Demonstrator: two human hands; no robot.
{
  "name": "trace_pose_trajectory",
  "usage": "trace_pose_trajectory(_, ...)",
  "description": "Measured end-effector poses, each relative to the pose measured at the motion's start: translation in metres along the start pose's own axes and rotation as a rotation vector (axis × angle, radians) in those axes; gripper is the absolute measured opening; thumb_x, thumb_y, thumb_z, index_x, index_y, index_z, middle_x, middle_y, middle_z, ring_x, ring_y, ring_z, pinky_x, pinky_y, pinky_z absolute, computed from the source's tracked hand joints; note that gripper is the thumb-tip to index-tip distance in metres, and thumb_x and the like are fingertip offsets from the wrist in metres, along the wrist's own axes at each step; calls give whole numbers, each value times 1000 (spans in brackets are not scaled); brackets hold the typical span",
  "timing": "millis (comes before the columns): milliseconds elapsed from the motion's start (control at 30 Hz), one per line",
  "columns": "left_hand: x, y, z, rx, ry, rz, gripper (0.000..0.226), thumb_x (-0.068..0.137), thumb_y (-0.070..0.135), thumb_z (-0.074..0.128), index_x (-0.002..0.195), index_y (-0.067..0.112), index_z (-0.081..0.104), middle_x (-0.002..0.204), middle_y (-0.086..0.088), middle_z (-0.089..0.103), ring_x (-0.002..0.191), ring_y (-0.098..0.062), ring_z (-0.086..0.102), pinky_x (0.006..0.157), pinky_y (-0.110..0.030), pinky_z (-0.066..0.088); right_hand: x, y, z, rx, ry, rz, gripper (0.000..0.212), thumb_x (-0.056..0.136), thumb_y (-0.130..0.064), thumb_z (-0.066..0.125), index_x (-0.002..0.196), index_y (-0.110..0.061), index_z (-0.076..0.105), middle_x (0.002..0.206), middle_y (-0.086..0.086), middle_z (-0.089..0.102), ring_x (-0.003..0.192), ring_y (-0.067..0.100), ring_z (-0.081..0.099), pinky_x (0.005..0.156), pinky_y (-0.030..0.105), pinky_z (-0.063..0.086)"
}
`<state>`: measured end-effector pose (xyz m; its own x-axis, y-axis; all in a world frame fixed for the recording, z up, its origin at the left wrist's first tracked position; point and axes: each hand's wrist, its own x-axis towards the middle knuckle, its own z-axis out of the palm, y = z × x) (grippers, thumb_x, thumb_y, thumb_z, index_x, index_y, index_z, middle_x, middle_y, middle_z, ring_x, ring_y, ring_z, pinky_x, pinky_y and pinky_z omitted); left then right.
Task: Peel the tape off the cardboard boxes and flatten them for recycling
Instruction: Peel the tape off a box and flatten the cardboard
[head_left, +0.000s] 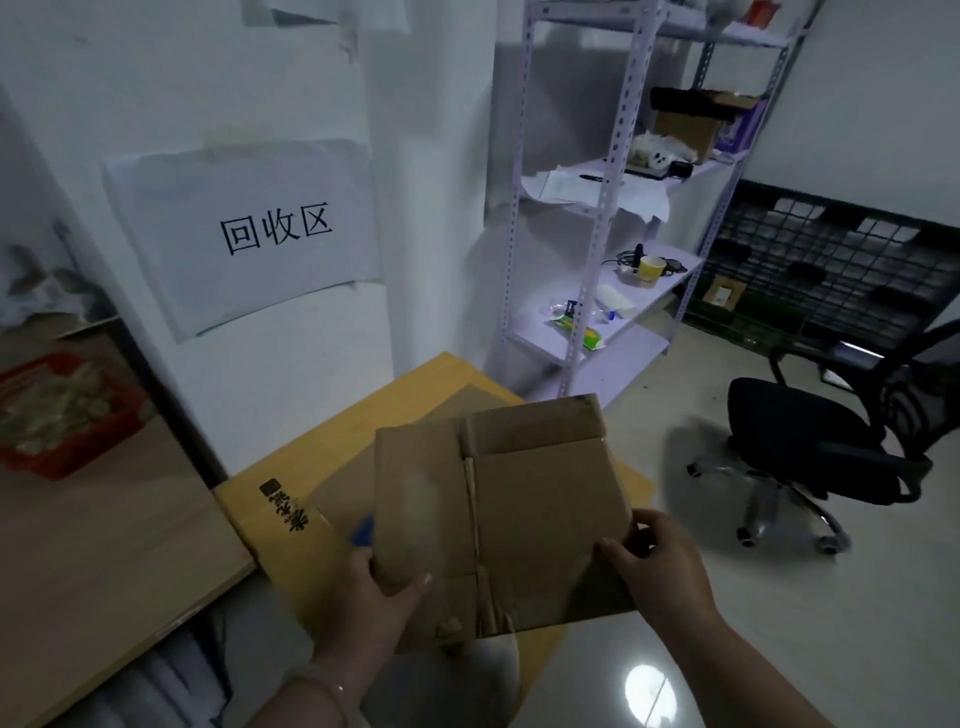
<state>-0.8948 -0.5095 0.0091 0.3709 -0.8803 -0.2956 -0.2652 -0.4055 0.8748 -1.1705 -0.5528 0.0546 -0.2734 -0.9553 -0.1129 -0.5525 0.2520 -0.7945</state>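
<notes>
Box (519, 499): brown, flattened, creased, tape strip down its middle.
Grip: held at near edge by left hand (371, 597) and right hand (660, 566), fingers curled.

shelf rack (613, 208) behind held cardboard box (519, 509); chair (810, 447) right of it.

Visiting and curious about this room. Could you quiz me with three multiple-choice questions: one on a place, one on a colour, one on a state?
1. Where does the yellow paper cup stand? A on the pale metal shelf rack; B on a windowsill; C on the floor.
2. What colour is the swivel office chair? A red; B white; C black.
3. How is the brown cardboard box held? A by nobody; B by both hands; C by one hand.
Answers: 1 A, it sits on a rack board; 2 C, its seat is black; 3 B, left hand and right hand grip it.
</notes>
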Motion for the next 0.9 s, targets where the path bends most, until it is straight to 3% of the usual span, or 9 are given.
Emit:
trace_pose_trajectory(133,27,7,9,-1,53,-65,64,80,34,75,129,14,40,112,0,54,105,-23,55,88,-36,49,51,-5,20,-53,-82,-12,49,85,-24,72,129,-14,54,106,1,60,91,20,59,68,29,46)
trace_pose_trajectory(233,42,6,18,-2,120,-120,58,78,33,76,124,15,45,94,11,54,92,-17,55,80,-30,48,93,-6,35,-104,-166,-68,48,85,-26,72,129,-15,55,115,3,62,91,20,57,71,30,47)
trace_pose_trajectory(300,53,5,25,-17,170,-153,59,77,30,78,125,16,47,95,12,55,94,-18,57,81,-30,48,121,-7,48,-127,-226,-100,46,86,-27,72,127,-15,56,116,3,63,87,17,55,70,30,47)
trace_pose_trajectory(433,72,2,45,-44,259,-212,59,76,32,78,125,22,46,99,14,59,94,-14,60,80,-30,52,175,-7,72,-142,-350,-144,45,83,-27,74,123,-14,57,98,-6,60,83,15,53,62,26,44)
trace_pose_trajectory(533,81,5,66,-50,342,-288,54,76,35,77,120,23,48,104,8,62,98,-17,61,84,-35,54,216,-9,83,-186,-441,-225,41,81,-25,76,118,-14,59,93,-3,58,84,18,54,67,29,45)
trace_pose_trajectory(700,93,9,101,-40,423,-415,56,74,39,77,121,22,50,105,5,63,98,-18,60,86,-32,51,269,-5,102,-256,-573,-368,29,81,-23,74,106,-11,63,88,0,56,87,26,58,72,37,48)
trace_pose_trajectory(833,94,11,118,-47,435,-493,46,78,33,74,117,20,54,104,2,62,98,-18,59,85,-33,51,293,2,117,-426,-647,-380,57,86,-36,68,134,-11,51,125,11,55,114,31,52,94,43,47)
trace_pose_trajectory(900,89,12,117,-37,427,-488,43,81,27,72,120,21,55,109,0,61,102,-20,59,88,-37,51,299,3,123,-549,-665,-442,62,87,-41,64,140,-15,45,131,11,50,119,31,48,98,43,45)
